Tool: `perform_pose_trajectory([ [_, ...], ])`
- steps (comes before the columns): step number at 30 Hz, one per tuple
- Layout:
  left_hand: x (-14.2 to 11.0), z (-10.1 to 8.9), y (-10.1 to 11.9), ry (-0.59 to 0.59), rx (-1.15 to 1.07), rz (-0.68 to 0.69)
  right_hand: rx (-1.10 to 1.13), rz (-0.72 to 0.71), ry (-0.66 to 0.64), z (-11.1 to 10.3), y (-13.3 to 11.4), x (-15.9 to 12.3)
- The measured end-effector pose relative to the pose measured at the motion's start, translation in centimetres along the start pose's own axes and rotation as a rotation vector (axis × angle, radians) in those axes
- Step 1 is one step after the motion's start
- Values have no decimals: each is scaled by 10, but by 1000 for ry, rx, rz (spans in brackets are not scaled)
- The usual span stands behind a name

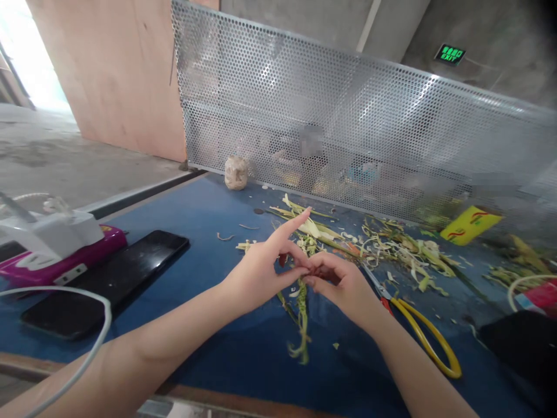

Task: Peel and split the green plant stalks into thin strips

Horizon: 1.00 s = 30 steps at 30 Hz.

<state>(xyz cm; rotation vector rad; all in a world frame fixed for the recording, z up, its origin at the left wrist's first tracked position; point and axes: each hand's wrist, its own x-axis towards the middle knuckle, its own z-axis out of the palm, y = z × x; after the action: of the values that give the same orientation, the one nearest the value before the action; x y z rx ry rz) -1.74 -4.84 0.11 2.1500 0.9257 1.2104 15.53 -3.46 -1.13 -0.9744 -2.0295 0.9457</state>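
Observation:
My left hand (257,268) and my right hand (346,285) meet over the blue tabletop (243,371). Both are closed in a pinch on a braided green plant strip (302,310), whose frayed lower end hangs toward the table's near edge. The left index finger points up and away from the pinch. More pale green plant strips (319,229) lie just beyond the fingers. What sits exactly between the fingertips is partly hidden. Scissors with yellow handles (429,337) rest beside my right forearm, their blades pointing away from me.
Shredded plant scraps (400,247) litter the right side. A perforated metal screen (270,98) closes off the back, with a pale block (236,173) near it. At left are a black phone (143,264), a magenta power strip (114,237) and a white cable (107,313). A yellow packet (471,224) stands at right.

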Motion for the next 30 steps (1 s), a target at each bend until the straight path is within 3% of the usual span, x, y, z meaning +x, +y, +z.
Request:
perform_pose_trajectory([
  [5,2,4,-4,-12,-241,-161,-7,30,6,3,4,1],
  [10,3,7,-10,8,-377,-209,14,39,18,1,0,1],
  [24,4,8,-5,49,-294,-162,418,112,226,9,13,6],
  [30,2,12,-7,99,-200,-263,299,121,272,7,8,5],
])
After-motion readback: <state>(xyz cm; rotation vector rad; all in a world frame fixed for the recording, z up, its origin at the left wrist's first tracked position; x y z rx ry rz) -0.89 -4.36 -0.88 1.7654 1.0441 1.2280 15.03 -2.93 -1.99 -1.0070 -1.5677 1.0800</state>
